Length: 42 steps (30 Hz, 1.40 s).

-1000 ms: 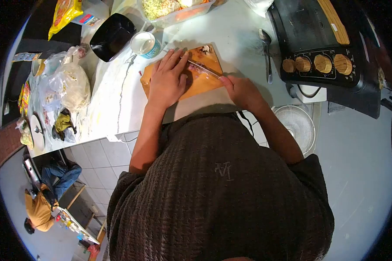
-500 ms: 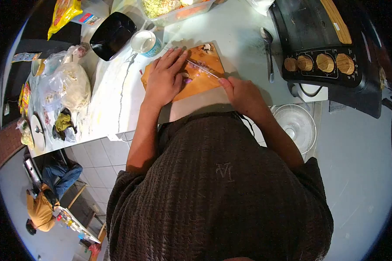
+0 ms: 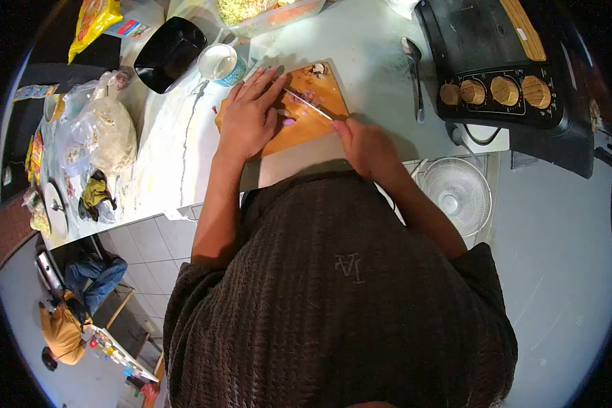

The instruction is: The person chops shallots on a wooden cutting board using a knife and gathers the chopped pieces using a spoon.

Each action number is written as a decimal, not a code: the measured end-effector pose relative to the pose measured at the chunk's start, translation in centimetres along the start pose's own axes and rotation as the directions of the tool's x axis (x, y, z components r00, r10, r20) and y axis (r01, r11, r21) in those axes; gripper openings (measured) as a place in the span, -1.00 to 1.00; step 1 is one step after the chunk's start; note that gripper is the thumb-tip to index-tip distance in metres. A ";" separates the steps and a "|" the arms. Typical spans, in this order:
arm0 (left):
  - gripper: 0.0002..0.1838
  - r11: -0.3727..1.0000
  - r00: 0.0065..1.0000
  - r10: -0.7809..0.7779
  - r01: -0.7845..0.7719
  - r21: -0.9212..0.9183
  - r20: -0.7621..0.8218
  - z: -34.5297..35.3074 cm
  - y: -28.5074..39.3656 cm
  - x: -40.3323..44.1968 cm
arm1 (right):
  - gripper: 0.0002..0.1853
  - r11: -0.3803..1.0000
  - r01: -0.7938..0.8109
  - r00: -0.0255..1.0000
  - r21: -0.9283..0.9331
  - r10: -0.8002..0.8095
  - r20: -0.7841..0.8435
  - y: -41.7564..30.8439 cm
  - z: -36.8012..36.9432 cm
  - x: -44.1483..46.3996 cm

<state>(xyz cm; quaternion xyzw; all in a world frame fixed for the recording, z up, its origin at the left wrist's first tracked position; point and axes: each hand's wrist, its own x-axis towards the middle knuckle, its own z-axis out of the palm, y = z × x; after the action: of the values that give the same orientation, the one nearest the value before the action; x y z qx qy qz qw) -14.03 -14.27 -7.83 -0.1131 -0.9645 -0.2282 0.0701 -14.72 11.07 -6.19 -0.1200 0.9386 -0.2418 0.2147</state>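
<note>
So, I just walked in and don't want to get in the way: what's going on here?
The person's right hand grips a knife, its blade over the cutting board. The left hand lies over the board's left side, fingers extended near the blade's far end. Small purple pieces lie on the board, and a cup stands just beyond it.

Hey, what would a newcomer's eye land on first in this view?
Probably the orange board in the upper middle, where the left hand lies spread and the right hand grips a knife near purple bits. Next, the dark shirt filling the lower middle, then the black appliance with wooden knobs at upper right.
</note>
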 end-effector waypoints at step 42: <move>-0.24 0.987 0.989 -0.138 0.134 0.087 0.044 -0.2 2.0 0.1 | -0.34 0.983 0.151 0.954 -0.106 -0.116 0.277 1.9 -6.9 6.6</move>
<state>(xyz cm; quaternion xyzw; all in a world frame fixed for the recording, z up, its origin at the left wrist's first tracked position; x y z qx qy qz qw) -13.62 -12.63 -6.80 -0.0497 -0.9801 -0.1891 0.0348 -23.95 13.34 -3.93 -0.2284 0.9037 -0.1773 0.3156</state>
